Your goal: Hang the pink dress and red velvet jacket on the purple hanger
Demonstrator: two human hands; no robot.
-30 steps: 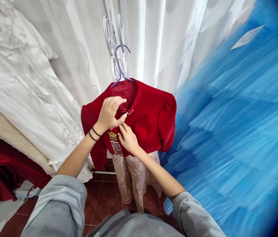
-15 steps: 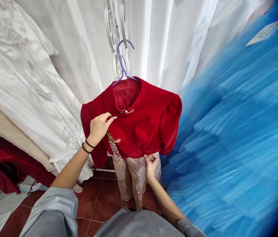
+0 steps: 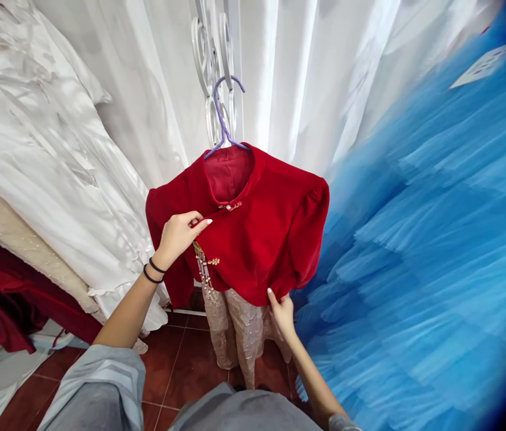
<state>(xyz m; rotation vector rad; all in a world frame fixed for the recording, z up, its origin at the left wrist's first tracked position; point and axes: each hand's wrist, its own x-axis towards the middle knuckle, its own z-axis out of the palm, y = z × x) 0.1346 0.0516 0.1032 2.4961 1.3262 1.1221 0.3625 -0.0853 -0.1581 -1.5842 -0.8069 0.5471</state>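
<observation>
A red velvet jacket (image 3: 261,233) with a stand collar and puffed sleeves hangs on a purple hanger (image 3: 222,114) in front of me. My left hand (image 3: 179,236) pinches the edge of its front opening, below the collar clasp (image 3: 230,206). A beaded tassel (image 3: 203,269) dangles under that hand, beside a small gold fastener (image 3: 214,261). My right hand (image 3: 283,312) grips the lower hem, with the thumb on the outer side and the fingers behind the cloth. Beneath the jacket hangs a pale pink, patterned skirt (image 3: 246,329).
White metal scrollwork (image 3: 208,60) supports the hanger, with white curtains (image 3: 275,72) behind. White gowns (image 3: 46,155) hang at the left, above dark red cloth (image 3: 5,299). A tiered blue tulle dress (image 3: 423,251) fills the right. Red-brown tiles (image 3: 190,359) cover the floor.
My right hand has shifted slightly right and down and now grips the hem, drawing it lower. The left hand keeps its pinch, slightly lower. The right-hand sleeve hangs flatter.
</observation>
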